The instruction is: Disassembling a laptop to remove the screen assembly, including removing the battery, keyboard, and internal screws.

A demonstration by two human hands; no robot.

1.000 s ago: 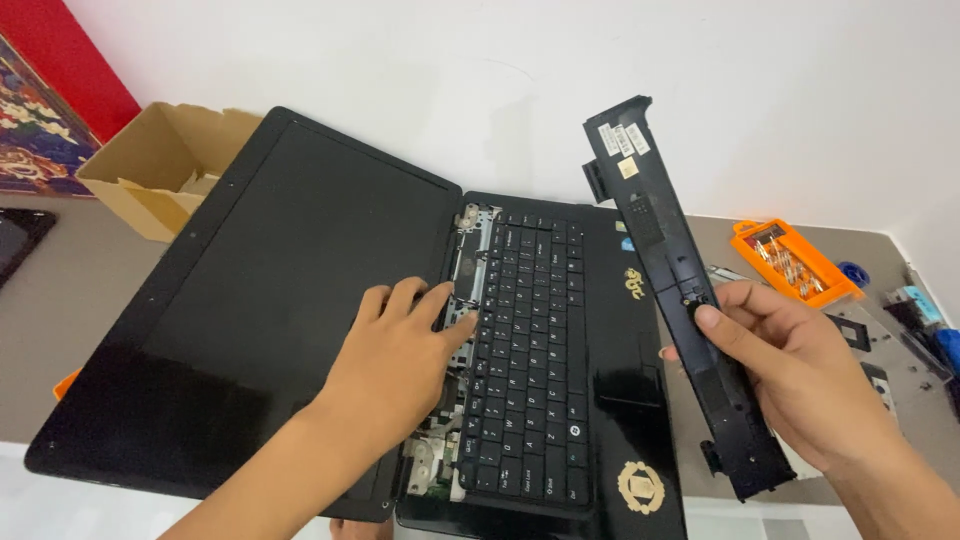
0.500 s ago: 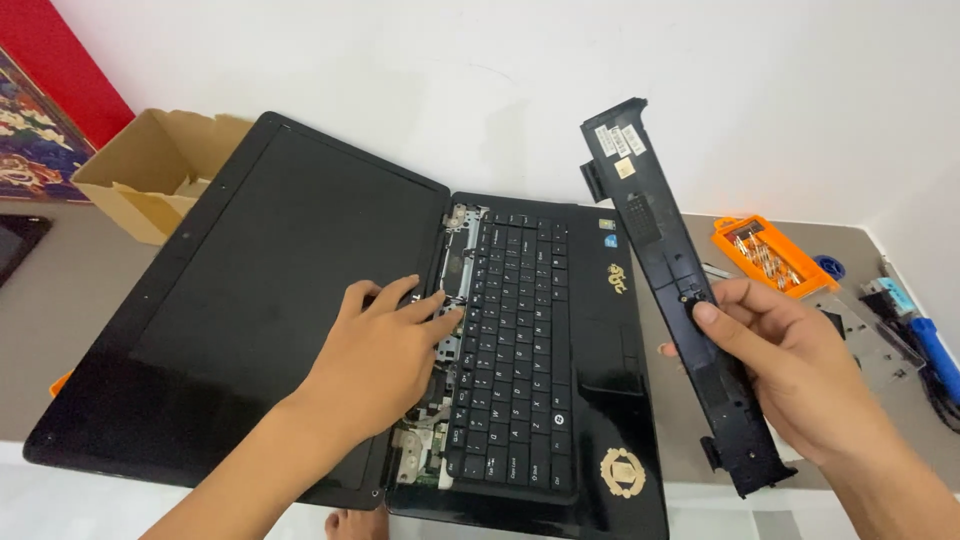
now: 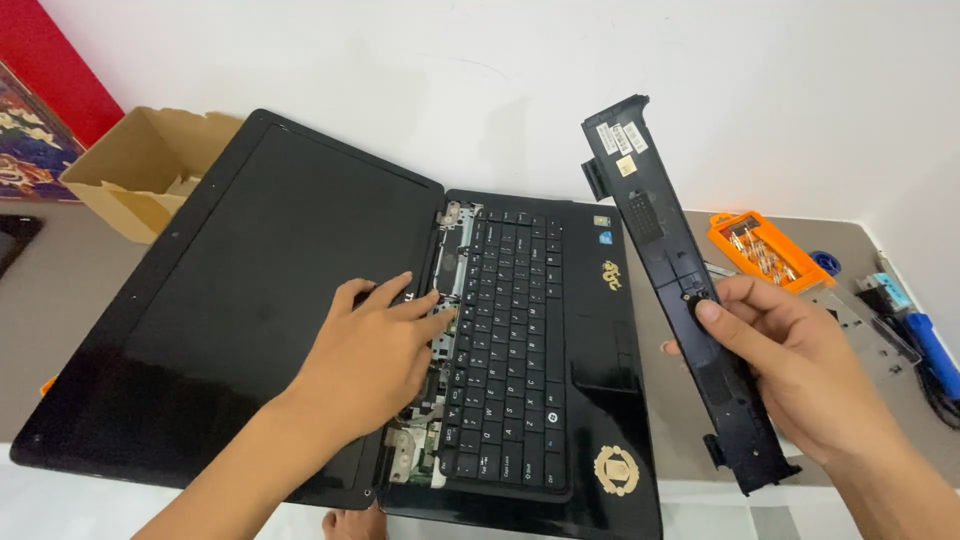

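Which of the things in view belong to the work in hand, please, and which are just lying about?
In hand:
- laptop, opened flat, hinge area exposed
- left hand, fingers at the exposed strip beside the keyboard
- long black cover strip, held up by the right hand

Lying about:
- cardboard box
- orange bit case
- blue-handled tool

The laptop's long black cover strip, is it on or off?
Off. The right hand holds the strip in the air beside the laptop, whose hinge area lies bare.
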